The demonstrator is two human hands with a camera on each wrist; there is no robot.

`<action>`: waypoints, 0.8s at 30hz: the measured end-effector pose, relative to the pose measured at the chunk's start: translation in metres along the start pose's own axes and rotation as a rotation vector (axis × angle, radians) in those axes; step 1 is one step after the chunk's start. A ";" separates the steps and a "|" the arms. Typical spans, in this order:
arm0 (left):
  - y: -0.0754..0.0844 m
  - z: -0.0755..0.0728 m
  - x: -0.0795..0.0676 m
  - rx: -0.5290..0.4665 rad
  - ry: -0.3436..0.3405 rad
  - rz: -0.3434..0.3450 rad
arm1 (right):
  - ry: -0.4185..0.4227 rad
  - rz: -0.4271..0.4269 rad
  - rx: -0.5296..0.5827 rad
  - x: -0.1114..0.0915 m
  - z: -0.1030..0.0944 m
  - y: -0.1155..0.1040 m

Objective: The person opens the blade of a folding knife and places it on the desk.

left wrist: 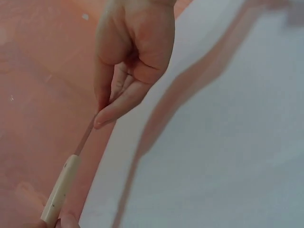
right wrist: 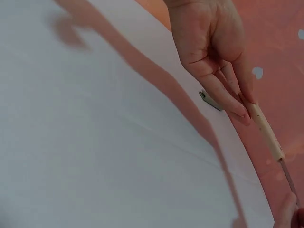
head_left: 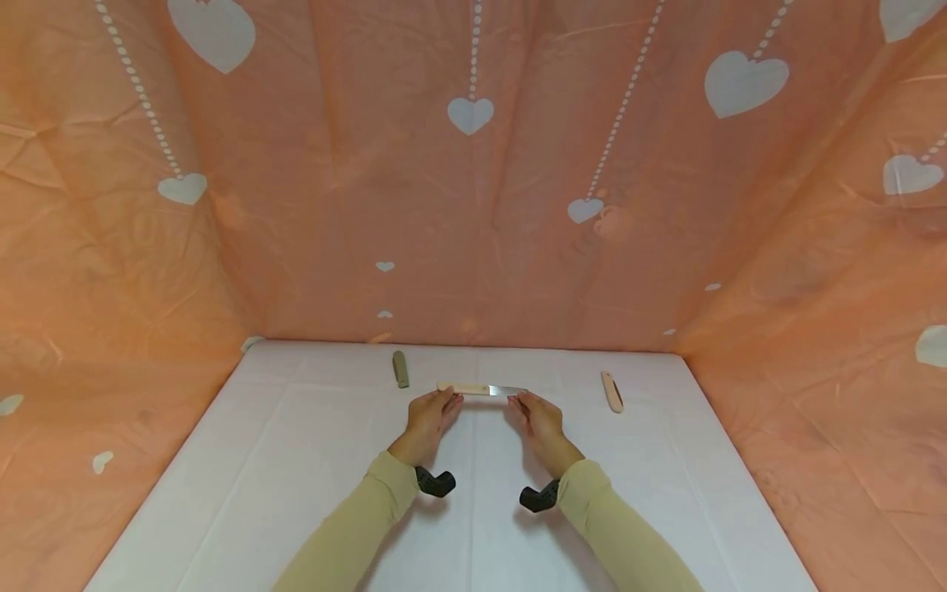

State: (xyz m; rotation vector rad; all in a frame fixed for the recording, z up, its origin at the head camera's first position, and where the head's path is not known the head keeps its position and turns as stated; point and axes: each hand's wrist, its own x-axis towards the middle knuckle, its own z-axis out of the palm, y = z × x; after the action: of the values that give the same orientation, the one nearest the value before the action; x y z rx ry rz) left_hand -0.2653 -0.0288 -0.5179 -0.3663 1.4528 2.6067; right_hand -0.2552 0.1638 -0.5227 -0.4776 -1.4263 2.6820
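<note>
Both hands hold a small knife [head_left: 473, 389] level, above the white table. It has a pale cream handle [right wrist: 267, 132] and a short shiny blade [head_left: 506, 390] extended straight out. My left hand [head_left: 427, 421] pinches the butt of the handle between thumb and fingers. At the other end, my right hand [head_left: 543, 425] pinches the blade by its tip, covering the point. The left wrist view looks across at the right hand [left wrist: 137, 47], with left fingertips at its lower edge. In the right wrist view, the left hand [right wrist: 209, 47] shows at the handle's end.
On the white table [head_left: 296, 477], an olive-green folded pocketknife-like piece [head_left: 400, 369] lies behind the left hand. A pale, slim handle with a dark slot [head_left: 612, 392] lies off to the right. Orange cloth with white hearts [head_left: 473, 230] walls the back and both sides.
</note>
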 end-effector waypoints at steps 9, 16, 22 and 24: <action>0.003 0.003 0.021 0.020 0.068 -0.063 | 0.074 0.056 -0.044 0.021 0.005 0.004; 0.006 0.009 0.028 0.030 0.087 -0.120 | 0.148 0.095 -0.160 0.034 0.009 0.004; 0.007 0.006 0.038 0.076 0.110 -0.146 | 0.175 0.130 -0.225 0.046 0.010 0.006; 0.009 0.006 0.039 0.095 0.110 -0.152 | 0.189 0.139 -0.250 0.049 0.011 0.005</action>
State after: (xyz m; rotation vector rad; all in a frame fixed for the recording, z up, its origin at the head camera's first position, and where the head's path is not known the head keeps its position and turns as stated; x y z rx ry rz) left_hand -0.3063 -0.0286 -0.5182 -0.5925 1.5125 2.4237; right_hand -0.3047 0.1619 -0.5332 -0.8536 -1.7353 2.4835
